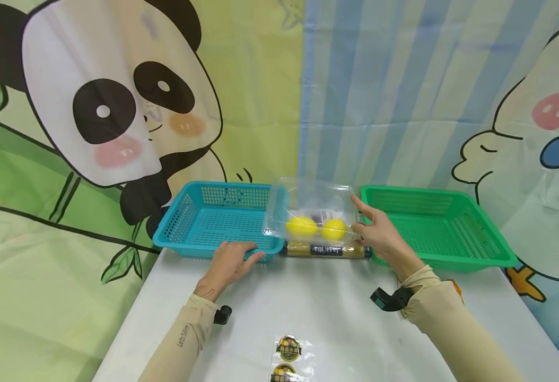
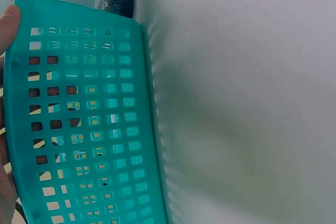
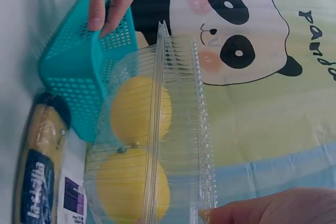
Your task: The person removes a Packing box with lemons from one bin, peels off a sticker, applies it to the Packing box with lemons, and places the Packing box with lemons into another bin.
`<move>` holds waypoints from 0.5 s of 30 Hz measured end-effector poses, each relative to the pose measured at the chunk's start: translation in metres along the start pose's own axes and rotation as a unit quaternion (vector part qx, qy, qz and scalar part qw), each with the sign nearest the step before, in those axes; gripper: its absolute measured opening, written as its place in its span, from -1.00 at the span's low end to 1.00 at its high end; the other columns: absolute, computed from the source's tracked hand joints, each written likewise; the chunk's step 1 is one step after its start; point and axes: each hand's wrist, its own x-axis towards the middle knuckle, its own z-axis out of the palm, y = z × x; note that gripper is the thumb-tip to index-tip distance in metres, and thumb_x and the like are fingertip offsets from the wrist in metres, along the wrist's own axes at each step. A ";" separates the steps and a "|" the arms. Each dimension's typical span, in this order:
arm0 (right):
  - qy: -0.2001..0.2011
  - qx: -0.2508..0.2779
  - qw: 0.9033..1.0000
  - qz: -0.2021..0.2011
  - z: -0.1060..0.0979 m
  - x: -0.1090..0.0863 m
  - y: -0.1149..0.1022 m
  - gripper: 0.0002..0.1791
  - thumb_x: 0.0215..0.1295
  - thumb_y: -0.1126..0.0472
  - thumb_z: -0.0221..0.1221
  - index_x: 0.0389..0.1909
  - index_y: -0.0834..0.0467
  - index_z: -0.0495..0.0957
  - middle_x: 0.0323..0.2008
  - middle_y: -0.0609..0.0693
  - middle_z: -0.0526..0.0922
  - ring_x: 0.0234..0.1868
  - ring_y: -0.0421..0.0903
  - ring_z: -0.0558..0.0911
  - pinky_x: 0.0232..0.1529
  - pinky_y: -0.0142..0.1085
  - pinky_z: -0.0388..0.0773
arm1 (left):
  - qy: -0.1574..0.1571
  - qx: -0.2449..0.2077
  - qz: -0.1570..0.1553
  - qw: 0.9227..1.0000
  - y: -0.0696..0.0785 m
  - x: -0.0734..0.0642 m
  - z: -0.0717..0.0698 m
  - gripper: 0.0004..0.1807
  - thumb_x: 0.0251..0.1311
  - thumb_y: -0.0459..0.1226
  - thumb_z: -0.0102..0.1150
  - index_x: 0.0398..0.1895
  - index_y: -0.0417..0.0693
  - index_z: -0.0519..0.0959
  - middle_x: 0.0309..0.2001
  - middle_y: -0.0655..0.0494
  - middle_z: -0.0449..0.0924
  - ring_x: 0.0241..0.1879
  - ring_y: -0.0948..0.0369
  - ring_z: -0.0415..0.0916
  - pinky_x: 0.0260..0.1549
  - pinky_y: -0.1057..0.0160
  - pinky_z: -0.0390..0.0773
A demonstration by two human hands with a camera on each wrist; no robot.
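Note:
My right hand (image 1: 380,233) grips the right end of a clear plastic clamshell box (image 1: 274,212), which is raised above the table between two baskets. Inside the box lie two yellow fruits (image 1: 302,227) that look like lemons. At the blue basket (image 1: 212,249), my left hand (image 1: 232,268) holds the near rim. Its fingers show through the basket's holes in the left wrist view, with the thumb (image 2: 8,27) at the rim. Below the box, a packet of spaghetti (image 1: 303,249) with a dark label lies on the table, partly covered by the box in the head view.
A green basket (image 1: 451,260) stands to the right of the box. Near the table's front lies a clear sheet with round black-and-gold stickers (image 1: 288,349). A white and purple printed item (image 3: 72,203) is beside the spaghetti. Behind the table hangs a printed curtain (image 1: 380,95).

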 end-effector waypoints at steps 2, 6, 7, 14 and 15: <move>-0.001 -0.007 1.000 0.002 -0.003 -0.006 0.005 -0.14 0.51 0.38 -0.02 0.61 -0.31 -0.15 0.63 0.16 -0.37 -0.74 -0.23 0.12 -0.30 -0.22 0.68 | 0.002 0.002 0.001 1.000 0.000 0.000 0.000 -0.59 0.35 0.13 0.18 -0.08 0.03 0.73 -0.23 0.08 0.79 -0.16 0.03 0.73 -0.05 -0.06 0.57; -0.001 -0.013 1.000 0.014 -0.010 -0.017 0.016 -0.14 0.53 0.36 -0.02 0.61 -0.33 -0.14 0.63 0.20 -0.34 -0.75 -0.21 0.09 -0.23 -0.18 0.69 | 0.001 -0.001 0.003 1.000 0.001 0.000 0.001 -0.59 0.36 0.13 0.18 -0.08 0.03 0.73 -0.22 0.07 0.80 -0.17 0.04 0.73 -0.10 -0.04 0.56; 0.000 -0.015 1.000 0.019 -0.012 -0.019 0.019 -0.14 0.53 0.35 -0.01 0.61 -0.34 -0.14 0.63 0.20 -0.32 -0.73 -0.21 0.10 -0.21 -0.18 0.70 | -0.001 -0.003 0.003 1.000 0.001 0.000 0.001 -0.57 0.36 0.13 0.17 -0.06 0.02 0.73 -0.19 0.06 0.80 -0.15 0.03 0.73 -0.08 -0.05 0.56; -0.002 -0.013 1.000 0.021 -0.014 -0.035 0.033 -0.14 0.53 0.36 0.00 0.62 -0.29 -0.17 0.63 0.17 -0.39 0.33 0.16 0.43 0.00 -0.12 0.70 | 0.006 -0.010 0.003 1.000 -0.001 -0.001 0.001 -0.54 0.37 0.12 0.16 0.01 -0.02 0.72 -0.14 0.01 0.79 -0.12 0.01 0.73 -0.05 -0.07 0.55; -0.004 -0.010 1.000 0.023 -0.014 -0.037 0.034 -0.14 0.53 0.36 0.00 0.62 -0.29 -0.17 0.63 0.17 -0.40 0.38 0.23 0.37 0.02 -0.09 0.69 | 0.006 -0.009 0.004 1.000 -0.002 -0.001 0.001 -0.55 0.37 0.12 0.16 0.00 -0.01 0.73 -0.15 0.01 0.80 -0.13 0.02 0.73 -0.06 -0.06 0.55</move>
